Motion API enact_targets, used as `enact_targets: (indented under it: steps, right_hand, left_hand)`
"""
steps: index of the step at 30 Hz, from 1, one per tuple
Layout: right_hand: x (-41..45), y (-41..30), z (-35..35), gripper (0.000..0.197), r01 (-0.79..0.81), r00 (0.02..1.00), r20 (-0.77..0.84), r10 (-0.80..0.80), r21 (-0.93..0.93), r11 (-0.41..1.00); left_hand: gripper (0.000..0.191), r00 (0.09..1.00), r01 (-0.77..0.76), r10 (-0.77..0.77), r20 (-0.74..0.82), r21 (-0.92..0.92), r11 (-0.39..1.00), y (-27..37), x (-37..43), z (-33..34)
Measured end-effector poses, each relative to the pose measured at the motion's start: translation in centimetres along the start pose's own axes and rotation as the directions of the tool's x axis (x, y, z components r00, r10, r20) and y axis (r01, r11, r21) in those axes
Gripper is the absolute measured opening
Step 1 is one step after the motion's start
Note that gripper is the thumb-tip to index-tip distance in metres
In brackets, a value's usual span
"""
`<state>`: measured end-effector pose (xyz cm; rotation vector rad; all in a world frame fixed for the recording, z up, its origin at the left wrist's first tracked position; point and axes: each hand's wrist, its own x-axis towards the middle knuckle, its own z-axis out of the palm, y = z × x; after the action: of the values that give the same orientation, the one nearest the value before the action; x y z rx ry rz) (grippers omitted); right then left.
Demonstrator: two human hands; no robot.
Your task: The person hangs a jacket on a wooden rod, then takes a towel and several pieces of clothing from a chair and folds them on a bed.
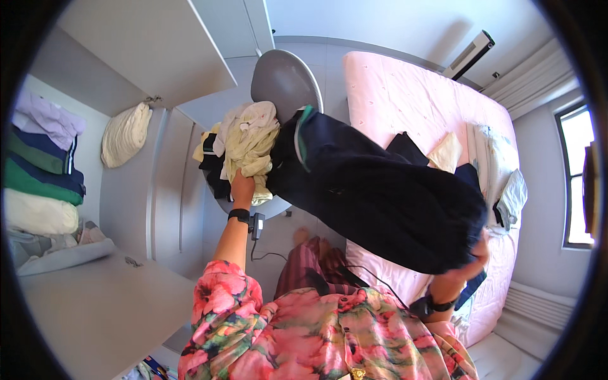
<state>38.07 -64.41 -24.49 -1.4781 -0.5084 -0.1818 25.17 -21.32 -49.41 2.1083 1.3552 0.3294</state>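
Note:
A large dark garment with green and white trim (380, 190) stretches from the chair over to the bed on the right. My right hand (475, 259) grips its far right end, partly blurred. My left hand (243, 186) is pressed into a heap of pale yellow and white clothes (251, 135) on the chair; its fingers are partly hidden in the cloth, so its grip cannot be told. The left end of the dark garment lies against this heap. Black and yellow clothes (209, 154) show at the heap's left side.
The grey chair (286, 78) stands between an open wardrobe door (147, 52) and the bed with a pink sheet (394, 90). Folded clothes (42, 166) fill a shelf at left. More garments (444, 152) and a folded quilt (489, 142) lie on the bed. A cable (270, 255) hangs before me.

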Motion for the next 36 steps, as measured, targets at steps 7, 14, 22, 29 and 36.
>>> enact_targets:
  steps: [7,14,22,29,36]
  right_hand:
    - [1.0,-4.3,-2.1,0.039,-0.095,0.957,-0.279,0.074,-0.062,0.994]
    - [0.8,-5.8,-2.4,0.037,-0.129,0.94,-0.337,0.053,-0.209,0.969]
    - [1.1,-7.4,-1.8,0.034,-0.155,0.935,-0.353,0.036,-0.316,0.936]
    - [1.0,-8.8,-1.9,0.031,-0.178,0.922,-0.387,0.008,-0.405,0.897]
    - [1.1,-10.2,-2.3,0.029,-0.199,0.91,-0.415,-0.018,-0.474,0.858]
  left_hand:
    - [0.03,0.977,0.146,-0.191,-0.091,-0.362,0.921,-0.6,2.0,0.2]
    - [0.044,0.994,0.076,-0.097,-0.055,-0.295,0.953,4.0,1.3,-1.5]
    - [0.037,0.992,-0.087,0.088,0.094,-0.01,0.996,4.3,0.8,1.4]
    - [0.036,0.997,-0.037,0.04,0.065,-0.045,0.998,4.8,1.8,3.7]
    - [0.036,0.997,-0.049,0.052,0.062,-0.037,0.998,2.2,3.9,4.2]
